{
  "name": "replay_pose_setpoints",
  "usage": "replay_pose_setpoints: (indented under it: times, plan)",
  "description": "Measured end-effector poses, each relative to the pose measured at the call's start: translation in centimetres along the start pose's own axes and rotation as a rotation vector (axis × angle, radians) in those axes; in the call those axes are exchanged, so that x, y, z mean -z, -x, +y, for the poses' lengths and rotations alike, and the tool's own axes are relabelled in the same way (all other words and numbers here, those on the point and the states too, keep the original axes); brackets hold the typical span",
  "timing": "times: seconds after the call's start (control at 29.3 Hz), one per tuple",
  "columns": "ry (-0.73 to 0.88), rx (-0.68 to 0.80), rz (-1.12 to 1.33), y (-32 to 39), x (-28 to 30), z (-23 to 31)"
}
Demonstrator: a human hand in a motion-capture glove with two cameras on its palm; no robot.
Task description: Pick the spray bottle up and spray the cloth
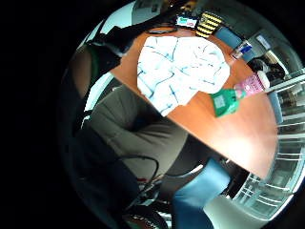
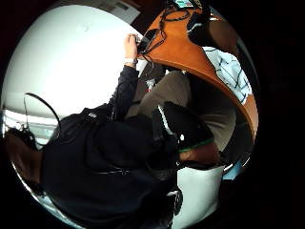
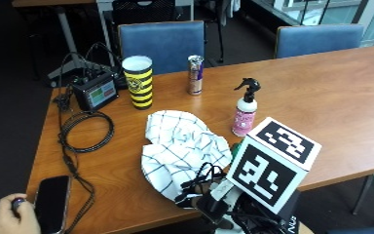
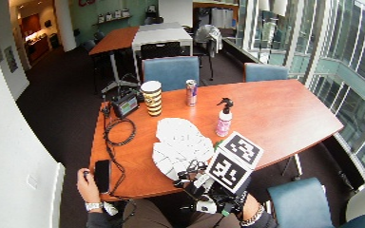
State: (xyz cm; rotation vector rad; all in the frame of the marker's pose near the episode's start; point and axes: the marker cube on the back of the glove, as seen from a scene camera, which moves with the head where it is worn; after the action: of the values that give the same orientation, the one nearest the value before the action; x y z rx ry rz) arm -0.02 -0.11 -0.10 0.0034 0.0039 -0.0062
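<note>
One outside view shows spray bottle (image 3: 245,115) upright beside cloth (image 3: 182,152); wrist views perhaps not.

A large wooden table (image 4: 283,111) with a rounded edge fills the middle of the room; two blue upholstered chairs (image 3: 163,41) stand tucked against its far side, and a third blue chair (image 4: 296,202) sits at the near corner; the floor (image 4: 62,95) is dark carpet; a pale wall (image 4: 8,156) runs along one side, and tall glass panes with metal frames (image 4: 334,52) line the other, letting in daylight; farther back stand another long table (image 4: 116,40) with a reddish top and a grey one beside it, with black chairs around them; a green wall (image 4: 116,9) with shelves closes off the far end.
</note>
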Motion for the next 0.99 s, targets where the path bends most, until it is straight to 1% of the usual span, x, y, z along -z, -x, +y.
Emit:
replay_pose_setpoints:
  times: [0.31, 0.68, 0.85, 0.99]
  plan:
    - [-0.006, -0.009, 0.007, -0.5, 0.2, -0.5]
    - [-0.036, -0.070, -0.004, -3.2, 0.5, -2.1]
    - [-0.100, -0.122, 0.010, -5.3, 1.5, -3.4]
    - [-0.211, -0.208, 0.019, -7.8, 3.4, -4.4]
